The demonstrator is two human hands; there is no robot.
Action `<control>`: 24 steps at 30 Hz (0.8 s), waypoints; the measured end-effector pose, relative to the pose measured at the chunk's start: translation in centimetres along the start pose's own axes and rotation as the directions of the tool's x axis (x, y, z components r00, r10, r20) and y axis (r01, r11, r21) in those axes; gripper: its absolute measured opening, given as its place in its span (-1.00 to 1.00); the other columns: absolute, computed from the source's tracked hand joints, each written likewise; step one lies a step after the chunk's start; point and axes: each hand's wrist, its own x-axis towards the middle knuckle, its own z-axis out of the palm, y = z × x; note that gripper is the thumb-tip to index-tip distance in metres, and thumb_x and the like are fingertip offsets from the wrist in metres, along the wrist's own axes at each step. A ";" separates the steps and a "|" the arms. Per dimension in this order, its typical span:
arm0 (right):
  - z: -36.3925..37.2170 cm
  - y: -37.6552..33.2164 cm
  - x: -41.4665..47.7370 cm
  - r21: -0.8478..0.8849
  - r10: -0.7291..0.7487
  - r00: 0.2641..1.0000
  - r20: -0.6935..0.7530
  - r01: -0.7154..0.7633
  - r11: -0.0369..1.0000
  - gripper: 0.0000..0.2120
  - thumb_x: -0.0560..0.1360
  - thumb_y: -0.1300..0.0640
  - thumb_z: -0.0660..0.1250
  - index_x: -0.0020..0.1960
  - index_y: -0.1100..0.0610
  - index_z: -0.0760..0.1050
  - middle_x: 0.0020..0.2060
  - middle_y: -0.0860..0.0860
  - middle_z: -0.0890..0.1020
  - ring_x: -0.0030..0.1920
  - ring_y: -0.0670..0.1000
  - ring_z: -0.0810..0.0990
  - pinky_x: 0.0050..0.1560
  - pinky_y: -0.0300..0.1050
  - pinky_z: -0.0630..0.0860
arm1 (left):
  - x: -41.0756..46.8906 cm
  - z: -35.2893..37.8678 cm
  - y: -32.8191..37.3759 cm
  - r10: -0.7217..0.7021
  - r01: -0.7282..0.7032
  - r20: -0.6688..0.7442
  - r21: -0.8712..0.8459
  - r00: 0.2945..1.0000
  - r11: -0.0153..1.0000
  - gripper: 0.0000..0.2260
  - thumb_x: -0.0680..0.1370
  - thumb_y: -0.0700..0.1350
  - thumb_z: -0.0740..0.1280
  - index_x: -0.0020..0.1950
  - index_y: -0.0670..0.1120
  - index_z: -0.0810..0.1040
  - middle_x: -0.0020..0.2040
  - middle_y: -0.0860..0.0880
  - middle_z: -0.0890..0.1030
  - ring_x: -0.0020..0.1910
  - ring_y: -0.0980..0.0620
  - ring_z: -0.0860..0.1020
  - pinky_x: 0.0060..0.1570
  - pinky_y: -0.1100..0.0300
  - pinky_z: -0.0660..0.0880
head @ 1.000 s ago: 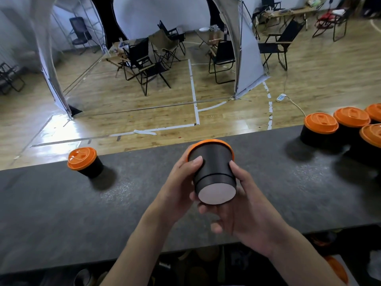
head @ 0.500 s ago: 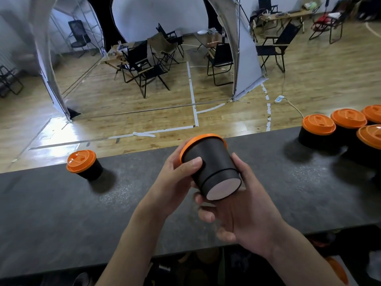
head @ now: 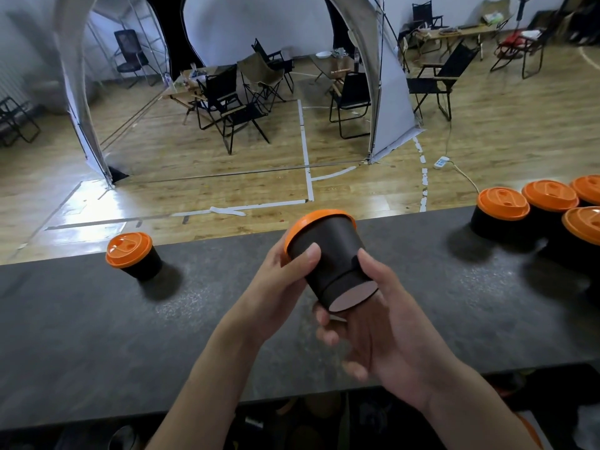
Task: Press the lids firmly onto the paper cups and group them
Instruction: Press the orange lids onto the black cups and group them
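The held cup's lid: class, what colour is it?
Orange, on a black cup; the lid shows best in the head view.

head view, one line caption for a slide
Lidded black paper cup held tilted by left grip and right grip over the counter; a lone cup stands left, grouped cups right.

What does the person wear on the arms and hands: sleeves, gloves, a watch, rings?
Nothing worn shows. The left hand and the right hand are bare, without gloves or visible rings. The left forearm and the right forearm are bare down to the picture's edge: no sleeve, watch or bracelet.
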 end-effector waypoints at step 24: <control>-0.2 0.5 0.0 0.219 0.071 0.995 0.075 -0.086 0.972 -0.08 0.40 -0.51 0.28 0.39 0.24 0.48 -0.18 0.08 0.52 -0.32 -0.02 0.51 -0.62 -0.23 0.40 | 0.3 0.5 -0.6 -0.079 0.090 -0.097 0.108 0.992 0.990 -0.39 0.40 0.18 0.49 0.23 -0.27 0.56 -0.08 -0.21 0.62 -0.22 -0.04 0.62 -0.26 0.13 0.51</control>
